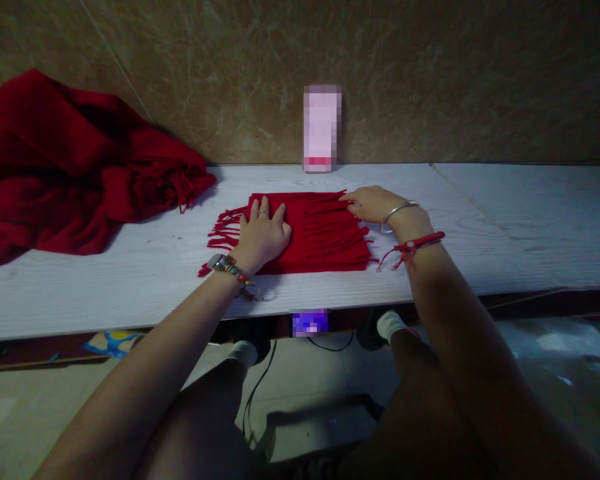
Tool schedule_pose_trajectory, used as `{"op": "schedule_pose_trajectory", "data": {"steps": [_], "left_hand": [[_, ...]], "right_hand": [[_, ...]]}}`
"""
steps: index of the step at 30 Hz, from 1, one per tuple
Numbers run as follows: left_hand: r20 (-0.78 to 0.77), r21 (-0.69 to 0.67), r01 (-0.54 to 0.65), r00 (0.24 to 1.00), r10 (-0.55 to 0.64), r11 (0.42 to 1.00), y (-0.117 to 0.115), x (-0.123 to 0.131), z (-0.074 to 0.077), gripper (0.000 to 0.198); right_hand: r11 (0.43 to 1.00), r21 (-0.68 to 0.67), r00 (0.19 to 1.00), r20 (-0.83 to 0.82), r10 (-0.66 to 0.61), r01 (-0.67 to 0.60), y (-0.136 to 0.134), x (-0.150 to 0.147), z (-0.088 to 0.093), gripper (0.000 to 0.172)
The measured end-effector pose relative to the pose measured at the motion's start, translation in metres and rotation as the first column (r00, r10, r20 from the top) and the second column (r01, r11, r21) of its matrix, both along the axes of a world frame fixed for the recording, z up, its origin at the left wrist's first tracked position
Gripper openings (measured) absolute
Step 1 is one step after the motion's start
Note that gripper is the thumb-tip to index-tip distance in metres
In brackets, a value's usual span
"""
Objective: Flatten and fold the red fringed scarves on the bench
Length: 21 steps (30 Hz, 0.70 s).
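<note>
A red fringed scarf [320, 233] lies folded into a flat rectangle on the white wood-grain table [480, 227], with fringe at both its left and right ends. My left hand [265, 233] presses flat on the scarf's left part, fingers spread. At the upper right corner of the scarf is my right hand [375, 204], its fingertips closed together on the fringe. A second, larger red cloth [70, 167] lies crumpled at the far left, with some fringe showing at its right end.
A blurred pink-and-white object [322, 130] leans upright on the brown marbled wall behind the scarf. Below the table's front edge are a blurred purple object [309, 323], a blue-and-yellow packet [113, 343], black cables and my legs.
</note>
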<state>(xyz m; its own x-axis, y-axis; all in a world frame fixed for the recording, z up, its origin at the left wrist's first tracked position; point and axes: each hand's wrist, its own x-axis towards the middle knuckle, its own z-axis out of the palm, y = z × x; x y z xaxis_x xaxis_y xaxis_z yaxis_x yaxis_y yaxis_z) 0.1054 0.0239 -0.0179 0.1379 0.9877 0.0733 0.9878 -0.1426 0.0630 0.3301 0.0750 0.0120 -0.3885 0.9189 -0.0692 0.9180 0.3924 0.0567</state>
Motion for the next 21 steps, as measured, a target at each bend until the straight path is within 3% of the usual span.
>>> {"op": "schedule_pose_trajectory", "data": {"steps": [3,7,9,14,21], "left_hand": [[-0.014,-0.012,-0.003,1.000,0.003,1.000,-0.001,0.001,0.002,0.054],[-0.008,-0.031,0.000,1.000,0.000,1.000,0.000,0.001,0.004,0.055],[0.000,-0.029,0.004,1.000,-0.004,1.000,0.000,0.001,0.003,0.055],[0.019,-0.001,0.007,1.000,-0.006,1.000,0.001,-0.002,-0.001,0.055],[0.047,-0.002,0.008,0.999,-0.008,1.000,0.000,-0.001,0.000,0.055]], "right_hand": [[0.985,0.037,0.984,0.051,-0.169,0.167,-0.005,0.008,0.009,0.038],[0.959,0.284,0.988,-0.152,0.032,0.013,-0.012,-0.011,0.014,0.034],[0.946,0.319,0.970,-0.202,0.133,-0.063,-0.017,-0.030,0.010,0.033],[0.981,0.149,0.975,-0.166,0.150,-0.125,-0.027,-0.060,-0.014,0.035],[0.976,0.090,0.966,-0.149,0.209,-0.198,-0.029,-0.026,-0.022,0.044]]}}
